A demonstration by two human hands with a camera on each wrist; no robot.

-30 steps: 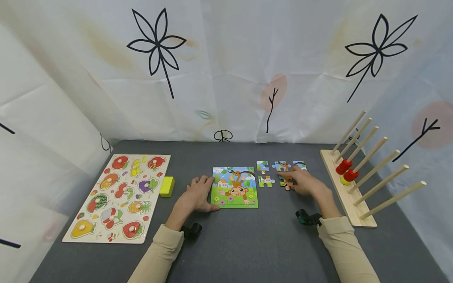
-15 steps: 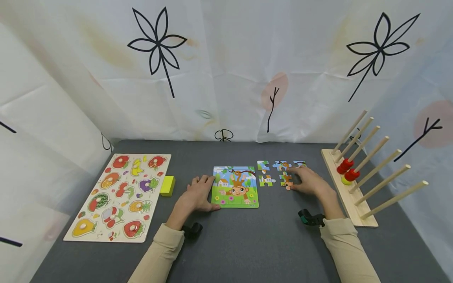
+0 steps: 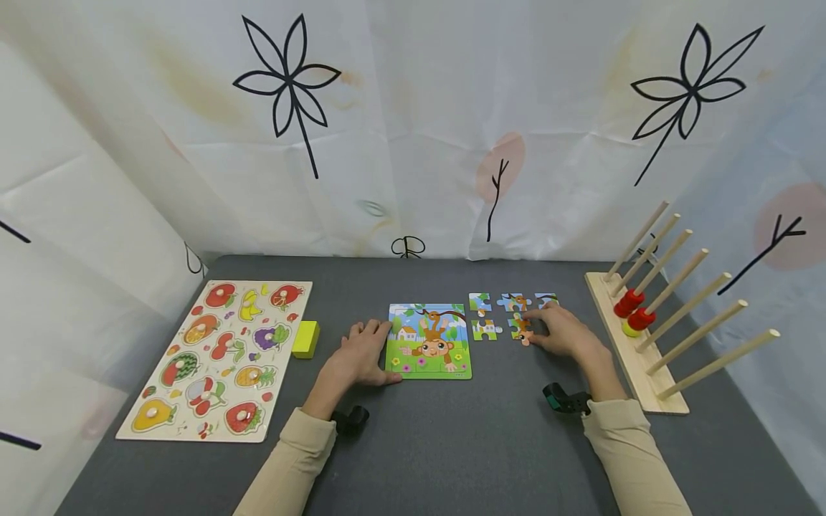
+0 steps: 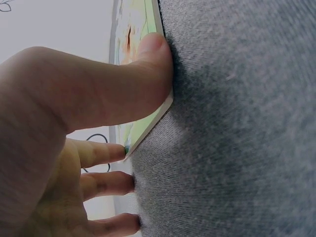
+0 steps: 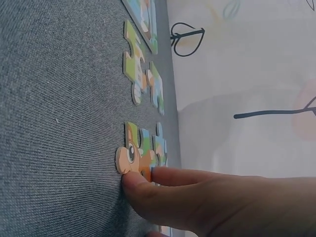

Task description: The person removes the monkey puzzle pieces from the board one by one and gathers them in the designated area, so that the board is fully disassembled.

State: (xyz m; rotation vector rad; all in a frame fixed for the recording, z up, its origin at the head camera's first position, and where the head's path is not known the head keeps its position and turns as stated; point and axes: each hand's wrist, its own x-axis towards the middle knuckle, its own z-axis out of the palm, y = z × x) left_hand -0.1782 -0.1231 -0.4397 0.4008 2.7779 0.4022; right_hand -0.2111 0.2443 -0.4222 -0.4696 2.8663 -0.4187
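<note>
In the head view, my left hand point(image 3: 361, 356) rests at the left side of the square monkey puzzle point(image 3: 429, 344). Its thumb point(image 4: 155, 64) lies on the puzzle's near left corner in the left wrist view, while the other fingers spread along the edge and the table. My right hand point(image 3: 563, 331) pinches a puzzle piece point(image 3: 518, 330) showing part of a monkey's face. The right wrist view has the thumb and index finger at the edges of this piece point(image 5: 131, 153), which lies flat on the table. Other loose pieces point(image 3: 485, 330) lie around it.
A fruit peg board point(image 3: 216, 358) lies on the left, with a yellow block point(image 3: 305, 340) by its right edge. On the right stands a wooden peg rack point(image 3: 667, 403) with tall pegs and a few red and yellow beads point(image 3: 639, 319). A white patterned curtain point(image 3: 413, 143) hangs behind.
My right hand has shifted slightly right, and its index finger has drawn back from over the pieces to the side of the monkey-face piece. My left hand stays put.
</note>
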